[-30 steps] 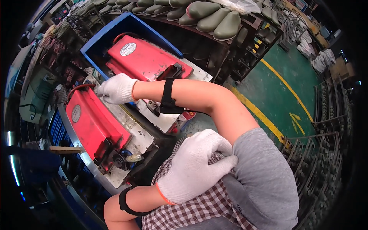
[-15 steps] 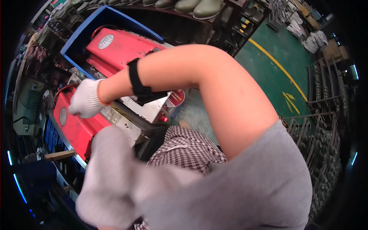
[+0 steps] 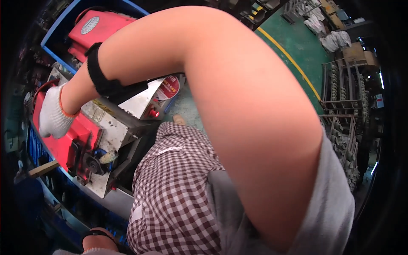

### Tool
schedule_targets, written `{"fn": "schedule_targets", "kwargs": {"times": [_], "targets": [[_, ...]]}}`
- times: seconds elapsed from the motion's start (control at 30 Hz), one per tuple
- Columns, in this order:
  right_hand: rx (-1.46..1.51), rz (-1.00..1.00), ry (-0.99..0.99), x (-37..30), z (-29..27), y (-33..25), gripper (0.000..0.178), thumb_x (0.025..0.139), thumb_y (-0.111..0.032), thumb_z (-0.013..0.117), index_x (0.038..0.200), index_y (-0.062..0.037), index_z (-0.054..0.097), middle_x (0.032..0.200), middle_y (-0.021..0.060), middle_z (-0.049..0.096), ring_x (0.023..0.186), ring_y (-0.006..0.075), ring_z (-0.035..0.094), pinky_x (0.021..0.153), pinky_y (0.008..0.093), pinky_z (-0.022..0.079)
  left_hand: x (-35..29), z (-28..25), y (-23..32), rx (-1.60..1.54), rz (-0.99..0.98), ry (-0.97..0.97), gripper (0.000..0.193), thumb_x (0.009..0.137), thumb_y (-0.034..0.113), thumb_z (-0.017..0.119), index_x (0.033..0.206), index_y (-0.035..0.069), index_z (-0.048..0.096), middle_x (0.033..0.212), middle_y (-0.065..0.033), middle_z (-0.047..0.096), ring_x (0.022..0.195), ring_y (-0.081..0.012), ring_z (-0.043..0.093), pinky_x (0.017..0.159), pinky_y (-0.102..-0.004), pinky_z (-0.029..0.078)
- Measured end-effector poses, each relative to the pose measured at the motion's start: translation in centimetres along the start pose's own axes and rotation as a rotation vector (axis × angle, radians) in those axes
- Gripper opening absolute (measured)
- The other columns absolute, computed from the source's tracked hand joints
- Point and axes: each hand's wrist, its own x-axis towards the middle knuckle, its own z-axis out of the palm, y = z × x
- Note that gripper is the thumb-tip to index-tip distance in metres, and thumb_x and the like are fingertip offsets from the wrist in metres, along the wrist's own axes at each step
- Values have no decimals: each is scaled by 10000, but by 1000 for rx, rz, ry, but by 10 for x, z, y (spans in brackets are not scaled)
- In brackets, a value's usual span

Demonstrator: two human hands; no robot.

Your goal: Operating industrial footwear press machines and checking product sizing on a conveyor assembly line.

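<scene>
My right arm, with a black strap round the forearm, reaches across to the left. My right hand (image 3: 56,114), in a white knit glove with an orange-edged cuff, is over the red machine cover (image 3: 72,144). Its fingers curl downward and look closed; anything inside them is hidden. Whether it touches the cover I cannot tell. At the bottom edge, only the ribbed glove cuff of my left hand (image 3: 101,250) shows, beside a strapped forearm; its fingers are out of sight. A dark round part with a pale, worn tip (image 3: 109,157) sits at the cover's near end.
A second red machine cover (image 3: 100,27) lies in a blue tray (image 3: 55,32) behind. Close to my checkered apron (image 3: 174,187) is a metal box with a lit red switch (image 3: 154,113). A wooden stick (image 3: 43,168) juts out at left; metal racks (image 3: 342,91) stand at right.
The view has shifted, and the machines sit lower and farther left. A large, pale, blurred shape at front left has gone from view, uncovering the apron and the machine's near end.
</scene>
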Motion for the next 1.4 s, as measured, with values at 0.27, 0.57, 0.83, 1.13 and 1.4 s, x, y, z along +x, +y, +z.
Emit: {"fn": "schedule_targets", "kwargs": {"times": [0.27, 0.57, 0.83, 1.13, 1.4], "targets": [[18, 31, -9, 0, 11, -7, 333, 905, -305, 554, 1152, -159, 723, 1087, 130, 724, 1035, 378, 690, 813, 548, 538, 29, -4, 2, 16, -79, -101, 787, 916, 312, 628, 1586, 41, 315, 1393, -290, 596, 1207, -418, 638, 1089, -558, 450], [64, 37, -74, 7, 6, -1, 420, 910, -264, 540, 1285, -146, 687, 1169, 140, 723, 1087, 379, 684, 855, 549, 538, 24, -7, 5, 30, -113, -8, 817, 916, 353, 618, 1600, 53, 286, 1398, -287, 594, 1222, -423, 628, 1105, -561, 429], [56, 47, -62, 10, 12, -2, 437, 910, -265, 538, 1313, -167, 678, 1186, 122, 726, 1107, 367, 684, 869, 555, 543, 39, -7, 3, 56, -197, -21, 844, 916, 389, 609, 1613, 63, 259, 1403, -285, 592, 1235, -428, 619, 1119, -564, 410], [66, 59, -46, 11, 19, 5, 407, 902, -264, 543, 1253, -136, 703, 1151, 142, 718, 1099, 380, 674, 866, 551, 537, 40, -10, 10, 70, -213, 5, 876, 916, 429, 599, 1626, 75, 229, 1408, -282, 590, 1250, -434, 609, 1135, -568, 389], [93, 64, 11, 5, 23, 1, 337, 891, -299, 577, 1151, -135, 713, 1051, 158, 736, 973, 399, 706, 798, 543, 549, 47, -3, 31, 158, -198, 34, 904, 916, 465, 591, 1639, 85, 203, 1413, -279, 589, 1263, -439, 600, 1149, -571, 370]]}}
